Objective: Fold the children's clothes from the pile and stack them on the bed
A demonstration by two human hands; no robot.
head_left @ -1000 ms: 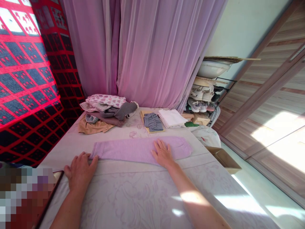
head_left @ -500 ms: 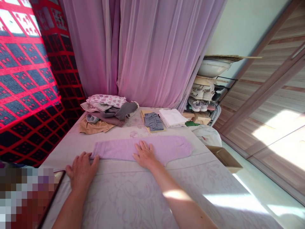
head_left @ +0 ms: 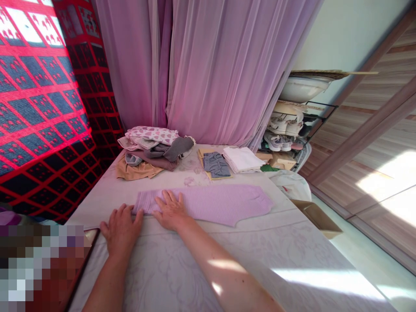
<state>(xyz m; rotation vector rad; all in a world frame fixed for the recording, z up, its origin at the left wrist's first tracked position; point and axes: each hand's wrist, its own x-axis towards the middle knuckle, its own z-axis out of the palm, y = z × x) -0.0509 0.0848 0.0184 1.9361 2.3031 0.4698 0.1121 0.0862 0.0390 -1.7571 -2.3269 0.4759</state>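
Since our right hand [head_left: 170,210] slid across toward our left hand [head_left: 121,229], both sit open and flat, nothing gripped, smoothing the lilac ribbed knit garment [head_left: 221,204] lying crosswise on the bed [head_left: 152,277].

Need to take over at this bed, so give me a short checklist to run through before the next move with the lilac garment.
1. Left hand at the end of the lilac ribbed garment: ok, fingertips at its left end.
2. Right hand pressing flat on the garment: ok, palm down near that same end.
3. Garment's near edge straight: not ok, a pointed corner juts out right of centre.
4. Garment's layers lined up underneath: cannot tell from this view.
5. Garment apart from the tan garment in the pile beyond: ok, a strip of bedspread shows between them.
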